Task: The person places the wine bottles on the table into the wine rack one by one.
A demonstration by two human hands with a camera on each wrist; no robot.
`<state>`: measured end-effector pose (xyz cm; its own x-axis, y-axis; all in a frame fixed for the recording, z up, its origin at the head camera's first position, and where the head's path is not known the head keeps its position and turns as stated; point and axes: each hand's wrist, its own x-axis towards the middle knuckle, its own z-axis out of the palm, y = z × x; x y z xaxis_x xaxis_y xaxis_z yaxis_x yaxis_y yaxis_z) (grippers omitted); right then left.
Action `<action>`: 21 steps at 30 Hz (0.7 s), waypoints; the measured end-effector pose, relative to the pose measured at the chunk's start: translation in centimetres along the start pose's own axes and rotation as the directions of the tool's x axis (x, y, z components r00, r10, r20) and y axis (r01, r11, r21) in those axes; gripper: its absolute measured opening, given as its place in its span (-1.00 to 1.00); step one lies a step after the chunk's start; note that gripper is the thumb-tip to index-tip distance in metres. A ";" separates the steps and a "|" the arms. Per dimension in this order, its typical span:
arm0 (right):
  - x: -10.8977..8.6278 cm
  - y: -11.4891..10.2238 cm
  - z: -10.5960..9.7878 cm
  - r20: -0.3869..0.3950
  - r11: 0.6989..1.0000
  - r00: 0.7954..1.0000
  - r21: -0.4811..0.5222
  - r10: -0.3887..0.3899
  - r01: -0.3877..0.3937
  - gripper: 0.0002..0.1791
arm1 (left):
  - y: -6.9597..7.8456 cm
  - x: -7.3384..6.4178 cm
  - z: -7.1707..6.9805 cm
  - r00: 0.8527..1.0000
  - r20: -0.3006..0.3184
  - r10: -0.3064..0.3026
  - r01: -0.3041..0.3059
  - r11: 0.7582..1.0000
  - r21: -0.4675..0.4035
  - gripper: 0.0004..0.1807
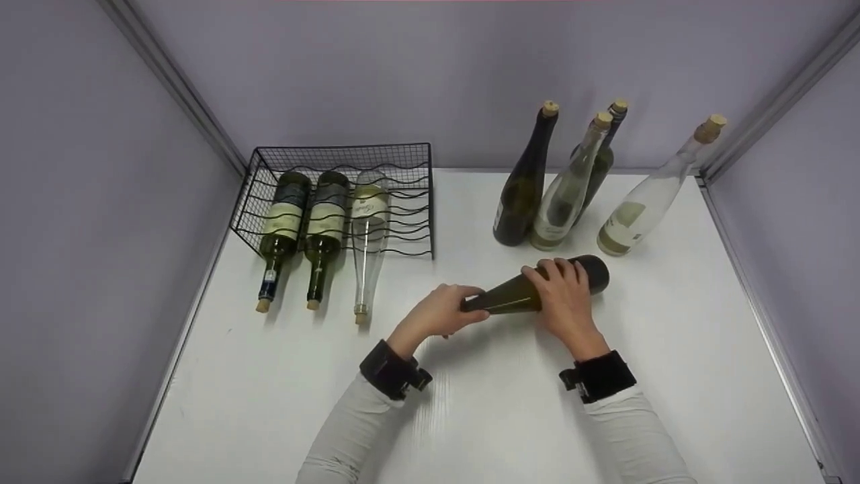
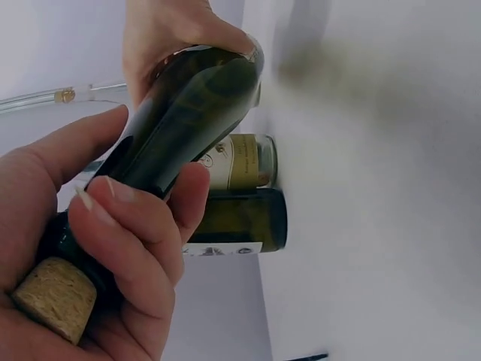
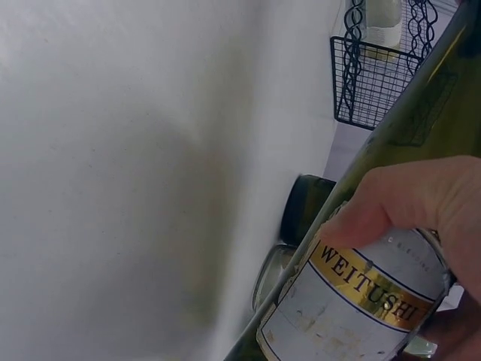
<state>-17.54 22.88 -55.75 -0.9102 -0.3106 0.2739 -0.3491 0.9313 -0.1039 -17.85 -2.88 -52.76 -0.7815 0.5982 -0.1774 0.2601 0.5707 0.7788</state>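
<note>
Both hands hold a dark green wine bottle (image 1: 507,296) on its side above the white table, neck pointing left. Around the neck curl the fingers of the left hand (image 1: 443,309); the left wrist view shows the cork (image 2: 56,299) in the bottle's mouth by that palm. The right hand (image 1: 564,299) grips the body near the base, its thumb on the white and gold label (image 3: 353,293) in the right wrist view. To the left, a black wire rack (image 1: 430,202) holds a green bottle (image 1: 279,232), a second green bottle (image 1: 326,232) and a clear bottle (image 1: 368,235), corks toward the front.
Behind the right hand stand several corked bottles: a dark one (image 1: 521,191), a clear one (image 1: 564,195), a green one (image 1: 600,165) partly hidden behind it, and another clear one (image 1: 648,202) farther right. Grey panels (image 1: 470,74) enclose the table (image 1: 490,417).
</note>
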 end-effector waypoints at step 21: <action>0.0 -0.3 0.2 0.022 0.994 0.999 0.098 -0.048 0.045 -0.14 | 0.3 -1.3 -0.1 0.996 0.008 -0.087 0.086 0.957 -0.277 -0.67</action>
<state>-17.47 22.60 -55.95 -0.8973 -0.3590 0.2569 -0.4102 0.8931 -0.1847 -16.78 -3.51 -52.24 -0.7966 0.5508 -0.2492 0.0251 0.4420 0.8966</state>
